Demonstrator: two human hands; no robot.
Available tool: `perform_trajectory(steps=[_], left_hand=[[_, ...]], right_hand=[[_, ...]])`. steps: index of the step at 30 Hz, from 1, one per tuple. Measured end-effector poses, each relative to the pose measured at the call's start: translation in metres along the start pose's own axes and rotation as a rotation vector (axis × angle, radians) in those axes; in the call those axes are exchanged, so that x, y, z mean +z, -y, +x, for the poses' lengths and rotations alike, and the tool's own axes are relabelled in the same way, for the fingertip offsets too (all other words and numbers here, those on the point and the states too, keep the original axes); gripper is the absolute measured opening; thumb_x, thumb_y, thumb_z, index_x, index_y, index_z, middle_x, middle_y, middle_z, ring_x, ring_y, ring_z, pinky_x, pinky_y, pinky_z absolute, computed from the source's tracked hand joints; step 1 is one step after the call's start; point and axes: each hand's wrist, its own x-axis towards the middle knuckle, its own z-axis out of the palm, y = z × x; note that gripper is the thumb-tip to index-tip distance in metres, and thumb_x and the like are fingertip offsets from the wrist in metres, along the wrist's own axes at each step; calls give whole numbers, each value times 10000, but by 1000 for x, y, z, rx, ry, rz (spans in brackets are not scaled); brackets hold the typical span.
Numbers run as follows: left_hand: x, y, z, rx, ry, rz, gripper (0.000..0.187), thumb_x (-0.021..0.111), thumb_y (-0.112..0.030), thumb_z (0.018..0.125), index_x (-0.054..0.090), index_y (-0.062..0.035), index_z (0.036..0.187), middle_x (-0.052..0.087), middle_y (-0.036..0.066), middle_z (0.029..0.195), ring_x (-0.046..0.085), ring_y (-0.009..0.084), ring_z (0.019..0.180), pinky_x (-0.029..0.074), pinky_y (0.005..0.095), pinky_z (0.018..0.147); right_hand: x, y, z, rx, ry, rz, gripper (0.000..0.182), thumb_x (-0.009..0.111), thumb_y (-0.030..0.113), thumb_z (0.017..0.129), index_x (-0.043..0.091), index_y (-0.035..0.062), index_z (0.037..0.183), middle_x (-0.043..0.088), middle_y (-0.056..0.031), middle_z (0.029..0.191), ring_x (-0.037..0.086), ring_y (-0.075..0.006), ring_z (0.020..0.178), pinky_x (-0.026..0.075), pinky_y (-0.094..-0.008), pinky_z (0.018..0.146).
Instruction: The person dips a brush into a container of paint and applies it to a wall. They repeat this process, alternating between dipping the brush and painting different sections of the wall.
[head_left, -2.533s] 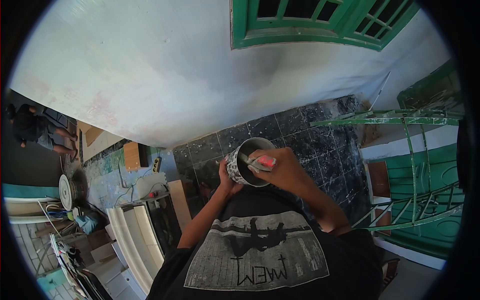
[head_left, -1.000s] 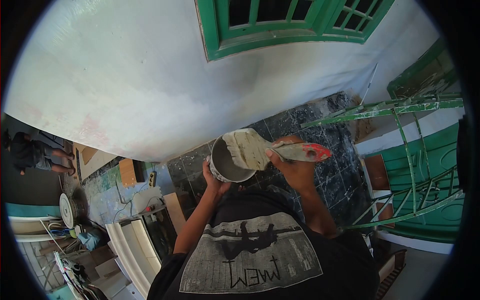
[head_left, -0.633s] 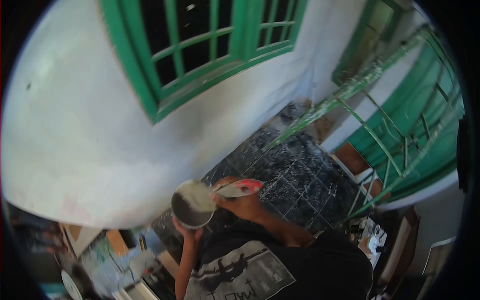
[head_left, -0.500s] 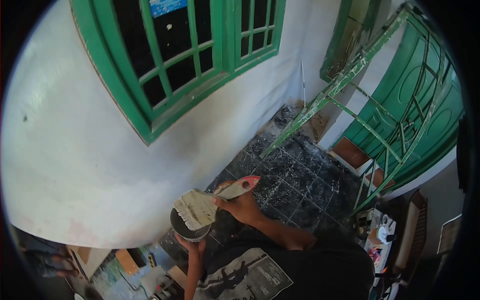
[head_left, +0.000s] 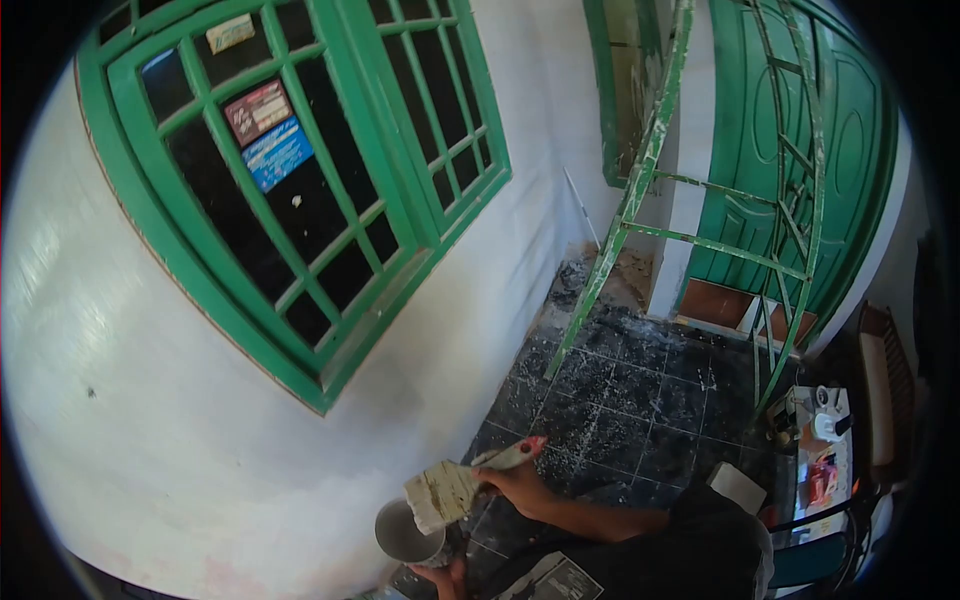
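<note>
My right hand (head_left: 512,486) is closed round a wide paintbrush (head_left: 440,495) with a red-tipped handle. The brush's pale, paint-caked head hangs over the right rim of a grey bucket (head_left: 408,532). From below, my left hand (head_left: 447,577) holds this bucket near its base, with the fingers wrapped against it. The bucket's mouth is tilted towards the camera, and its inside looks grey. Both hands are close together in front of the white wall (head_left: 240,440), at the lower middle of the view.
A green-framed window (head_left: 325,375) with stickers is at the upper left. A paint-spattered green ladder (head_left: 622,225) stands on the dark tiled floor (head_left: 600,430) before a green door (head_left: 855,150). At the lower right are a cluttered table (head_left: 840,465) and a wooden bench (head_left: 882,390).
The camera view has shifted, showing more of the window. Hands, brush and bucket now appear lower and farther right. The brush head has come off the bucket's opening towards its right rim.
</note>
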Motion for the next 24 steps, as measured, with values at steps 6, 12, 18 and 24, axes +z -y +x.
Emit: perform_trajectory(steps=[6,12,18,24], left_hand=[[10,0,4,8,-41,46,741,342,-665,865,485,-178,1404,537,96,1390,518,380,1234,401,624,898],[13,-5,6,23,-79,42,746,339,-671,867,484,-176,1406,538,96,1390,517,380,1238,398,631,911],[16,-9,7,36,-83,45,752,335,-676,869,483,-174,1409,539,95,1390,516,380,1242,395,638,925],[18,-10,6,53,-107,33,757,332,-681,871,482,-171,1411,539,94,1390,516,380,1246,393,645,938]], right_hand=[[2,5,-1,148,92,19,312,722,155,881,616,15,1140,697,-62,983,708,-160,805,611,-296,657],[15,-4,-2,119,115,52,329,716,113,885,569,28,1167,682,-67,1009,704,-175,869,620,-323,715],[25,-18,3,105,118,50,342,728,110,877,577,16,1170,679,-77,1021,701,-168,877,615,-311,719],[25,-18,5,24,160,-12,353,727,72,869,548,18,1169,676,-82,1017,706,-174,839,629,-312,681]])
